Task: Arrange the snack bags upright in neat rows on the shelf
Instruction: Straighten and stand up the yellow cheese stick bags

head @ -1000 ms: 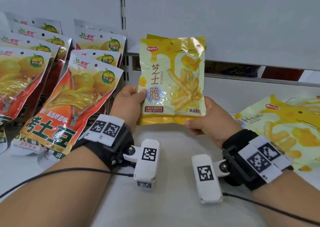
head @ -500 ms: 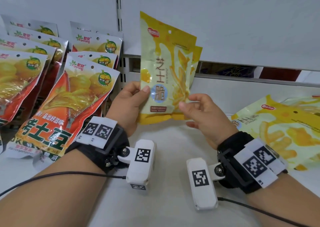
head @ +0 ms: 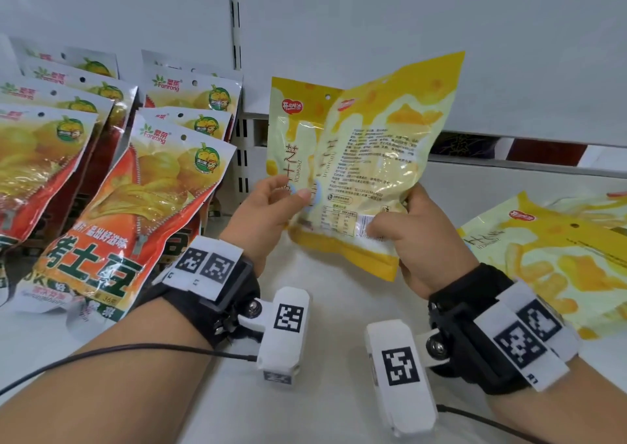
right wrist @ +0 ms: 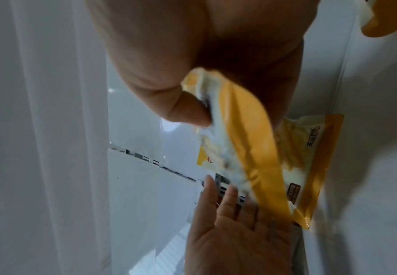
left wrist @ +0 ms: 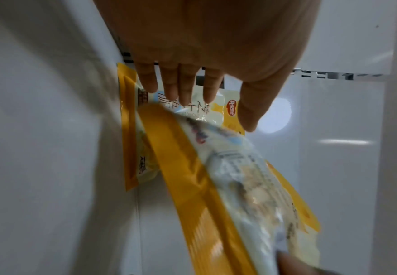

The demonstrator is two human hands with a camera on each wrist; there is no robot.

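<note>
Right hand: while its thumb and curled fingers pinch the lower corner of a yellow snack bag, the right hand [head: 422, 236] keeps that bag lifted off the shelf, printed back toward the head camera.
Held bag: the tilted yellow bag [head: 380, 158] rises from this grip and leans away to the upper right.
Left hand: the left hand [head: 268, 212] is beside the right one, fingers straight and spread, fingertips [left wrist: 183, 89] laid flat on the front of a second yellow bag.
Standing bag: that second yellow bag [head: 288, 145] is upright just behind the left fingers, close against the back panel.
Right of the right hand: more yellow bags [head: 549, 253] lie flat on the white shelf [head: 325, 392].
Left of the left hand: orange chestnut bags [head: 135, 206] stand in leaning rows.
</note>
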